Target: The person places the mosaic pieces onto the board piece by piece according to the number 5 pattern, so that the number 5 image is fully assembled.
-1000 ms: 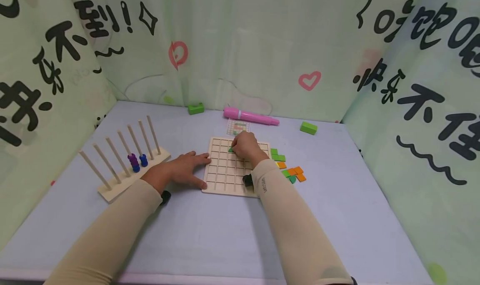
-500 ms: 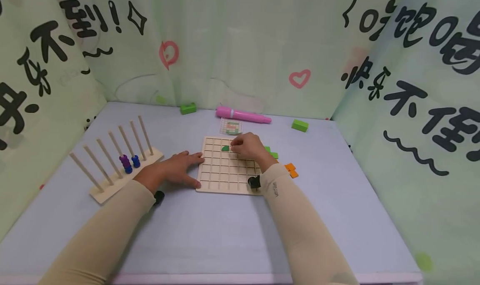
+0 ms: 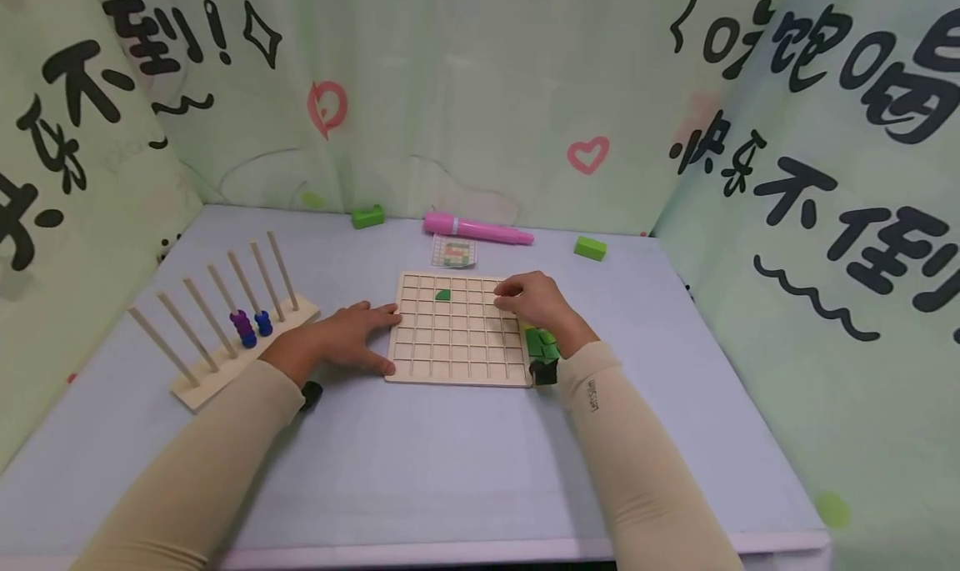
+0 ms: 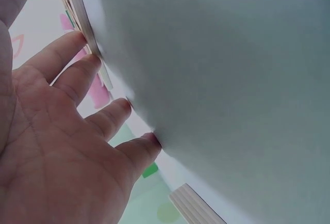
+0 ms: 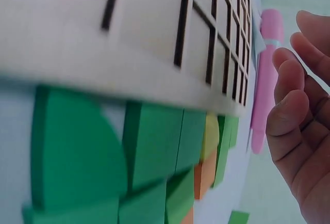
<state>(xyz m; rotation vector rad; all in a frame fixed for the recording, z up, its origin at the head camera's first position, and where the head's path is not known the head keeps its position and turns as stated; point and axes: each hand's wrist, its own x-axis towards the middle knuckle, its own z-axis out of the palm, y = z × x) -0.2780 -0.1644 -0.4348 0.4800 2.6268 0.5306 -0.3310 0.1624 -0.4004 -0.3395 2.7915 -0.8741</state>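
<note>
Over at the worktop's left edge stands the wooden peg rack [image 3: 225, 325], a purple bead stack [image 3: 243, 328] and a blue bead stack [image 3: 263, 323] threaded on two of its rods. Next along, the left hand [image 3: 347, 341] lies flat, fingers straight and spread, fingertips [image 4: 88, 63] pressed to the left edge of the wooden grid board [image 3: 457, 329], steadying it. On that board sits one green tile [image 3: 443, 295] in the second row from the far edge, and that is the only cell filled, so by my reckoning the job has barely started. Behind the board lie a pattern card [image 3: 454, 252] and a pink marker [image 3: 477, 228]. The right hand [image 3: 538, 302] hovers over the board's right edge, fingers loosely curled and holding nothing, above the pile of green and orange tiles [image 5: 149, 167] beside the board.
</note>
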